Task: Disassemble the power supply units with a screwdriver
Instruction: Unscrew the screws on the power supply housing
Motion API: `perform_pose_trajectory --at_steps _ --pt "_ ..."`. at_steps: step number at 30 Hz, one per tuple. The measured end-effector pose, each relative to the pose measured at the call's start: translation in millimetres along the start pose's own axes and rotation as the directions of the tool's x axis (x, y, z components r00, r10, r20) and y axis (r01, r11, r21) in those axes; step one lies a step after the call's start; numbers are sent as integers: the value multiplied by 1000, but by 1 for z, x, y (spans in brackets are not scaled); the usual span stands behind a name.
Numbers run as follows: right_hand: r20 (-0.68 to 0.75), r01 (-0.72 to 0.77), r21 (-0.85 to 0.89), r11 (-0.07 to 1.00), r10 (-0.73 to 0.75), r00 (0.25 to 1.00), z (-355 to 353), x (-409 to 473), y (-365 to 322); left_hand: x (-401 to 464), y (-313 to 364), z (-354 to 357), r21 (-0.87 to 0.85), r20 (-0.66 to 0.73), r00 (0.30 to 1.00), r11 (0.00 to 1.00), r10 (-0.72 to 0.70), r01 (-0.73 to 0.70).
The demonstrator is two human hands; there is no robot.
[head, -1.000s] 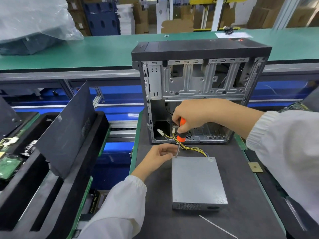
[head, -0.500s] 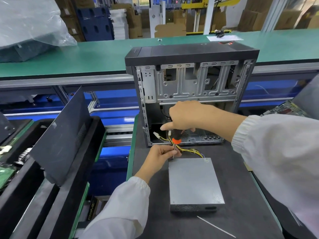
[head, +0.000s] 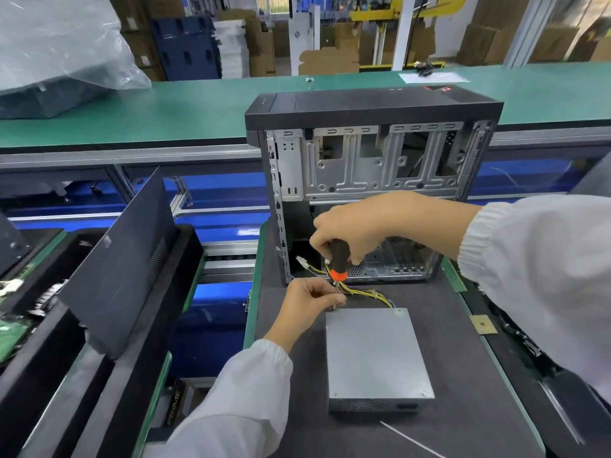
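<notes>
Screwdriver (head: 339, 259) upright on the near-left top corner of the power supply unit (head: 373, 352), which lies flat on the dark worktop (head: 463, 375) before the open PC case (head: 373, 180). Right hand (head: 353, 226) grips the handle; left hand (head: 314, 297) fingers pinch the shaft.

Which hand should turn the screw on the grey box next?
The right hand, most likely. It already grips the screwdriver by the handle, tip down at the power supply's far left corner. The left hand pinches the shaft low down, steadying it.
</notes>
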State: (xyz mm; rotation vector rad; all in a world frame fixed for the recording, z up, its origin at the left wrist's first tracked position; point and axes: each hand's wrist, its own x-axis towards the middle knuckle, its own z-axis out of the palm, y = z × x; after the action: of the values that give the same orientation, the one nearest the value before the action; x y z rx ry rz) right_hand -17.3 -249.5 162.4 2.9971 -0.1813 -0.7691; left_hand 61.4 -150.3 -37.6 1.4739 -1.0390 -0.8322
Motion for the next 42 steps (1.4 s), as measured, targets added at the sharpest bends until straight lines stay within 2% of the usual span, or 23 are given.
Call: perform_pose_trajectory --at_steps 2,4,5,7,11,13,15,17,19,20,22,23,25,28,30,32,34,35,37,39,41,42 --pt "-36 -12 113 994 16 999 0 -3 -2 0 0 -1 -8 9 1000 1000 10 -10" --pt "-61 -120 282 952 142 988 -1 -9 -6 0 1 -1 4 17 1000 1000 20 -20" --pt "-68 -210 296 932 239 969 -2 -11 -9 0 1 -1 16 17 1000 1000 20 -21" --pt "-104 -322 162 933 341 934 -1 -8 -13 0 2 0 22 8 1000 1000 12 -12" --pt "-170 -264 -64 962 250 953 2 -5 -13 -5 -2 -1 -11 74 997 1000 -28 29" --pt "-48 -197 13 980 197 979 -2 -11 -8 -8 -6 -1 -17 116 991 998 -63 65" --pt "76 -174 189 966 162 984 -5 -15 -5 -10 -8 -2 1 112 992 998 -61 61" --pt "107 -267 304 915 245 964 -5 -18 -5 -9 -8 -1 13 107 993 999 -45 43" --pt "83 -417 274 867 410 908 -2 -20 -13 -9 -9 -1 18 107 993 999 -39 38" --pt "34 -445 197 874 447 894 1 -19 -15 -9 -10 -1 21 109 993 999 -45 43" --pt "-71 -424 74 903 429 900 4 -16 -17 -9 -12 -1 20 109 992 998 -58 56" --pt "-83 -398 65 915 403 912 3 -15 -16 -8 -13 -1 21 111 992 998 -63 61" --pt "4 -330 172 928 334 943 -1 -16 -12 -7 -13 -1 12 108 992 998 -67 66" --pt "117 -327 407 853 306 945 -4 -18 -4 -6 -12 -2 0 114 992 998 -61 61" --pt "75 -399 388 831 403 912 0 -17 -8 -6 -11 -2 1 130 990 998 -54 55" --pt "-35 -413 305 858 443 896 9 -11 -11 -6 -10 -2 1 143 988 999 -53 54" --pt "-128 -345 146 927 364 923 11 -6 -12 -5 -8 -2 -22 159 986 998 -53 57" --pt "-108 -306 115 945 318 942 9 -5 -10 -5 -7 -2 -32 170 984 997 -58 64" --pt "15 -252 218 943 255 967 1 -8 -7 -3 -5 -1 -18 184 980 997 -77 81" --pt "82 -251 381 890 238 968 -3 -11 -3 -2 -4 0 0 184 979 996 -91 92" --pt "43 -311 425 850 324 945 -2 -15 -7 -2 -4 0 2 176 980 996 -90 91" --pt "-6 -356 388 850 389 921 1 -15 -9 -3 -4 0 2 175 981 996 -86 87"
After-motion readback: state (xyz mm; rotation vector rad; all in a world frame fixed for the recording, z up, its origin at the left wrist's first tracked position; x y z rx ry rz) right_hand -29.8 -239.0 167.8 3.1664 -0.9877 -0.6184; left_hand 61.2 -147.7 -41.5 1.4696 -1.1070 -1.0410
